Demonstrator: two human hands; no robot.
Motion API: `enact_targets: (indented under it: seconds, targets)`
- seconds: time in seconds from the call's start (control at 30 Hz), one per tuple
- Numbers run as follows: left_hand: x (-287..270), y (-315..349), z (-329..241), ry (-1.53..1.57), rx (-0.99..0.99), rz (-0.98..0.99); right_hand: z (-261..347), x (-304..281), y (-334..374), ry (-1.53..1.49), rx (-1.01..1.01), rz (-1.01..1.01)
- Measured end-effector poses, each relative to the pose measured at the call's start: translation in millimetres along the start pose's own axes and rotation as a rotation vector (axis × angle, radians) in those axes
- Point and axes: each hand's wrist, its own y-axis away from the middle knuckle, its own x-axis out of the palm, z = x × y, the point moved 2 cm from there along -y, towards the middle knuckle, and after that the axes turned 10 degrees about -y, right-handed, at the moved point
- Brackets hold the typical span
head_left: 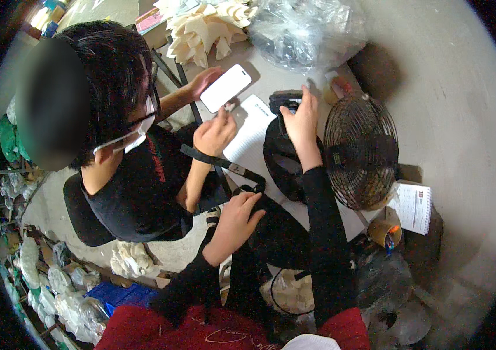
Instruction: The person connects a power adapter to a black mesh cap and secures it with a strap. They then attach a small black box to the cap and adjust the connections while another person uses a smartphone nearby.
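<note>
My right hand (301, 125) reaches over the table with thumb and forefinger spread. Its thumb is at the edge of a black device (286, 97), which lies above a round black fabric item (283, 154); what my lower fingers touch is hidden. My left hand (233, 224) is nearer to me, its fingers stretched to the right and thumb apart. Its fingertips are beside the buckle end of a black strap (237, 169) with a small pale label. The strap curves up to the left, toward a co-worker's hand (216, 137). That person holds a phone (226, 88) with a bright white screen.
The masked co-worker (137, 181) sits at the left. A lined notepad (248, 137) lies under the black items. A fan (360, 151) stands right of my forearm, by a desk calendar (414, 207) and pen cup (382, 232). Cream pieces (204, 29) and a plastic bag (306, 32) sit behind.
</note>
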Motion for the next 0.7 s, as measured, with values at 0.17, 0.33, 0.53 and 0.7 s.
enact_targets:
  seconds: [0.17,0.33,0.53,0.7]
  targets:
    - [-23,-1,6,0.224,-0.119,-0.078,-56,28,-21,-0.012,0.28,0.137]
    - [-37,-29,17,0.391,-0.159,-0.174,-47,30,-3,-0.093,0.05,0.285]
    - [-40,-100,35,0.474,-0.151,-0.399,5,-5,29,-0.344,0.068,0.368]
    - [-22,-160,47,0.534,0.022,0.094,34,-38,60,-0.248,-0.056,0.442]
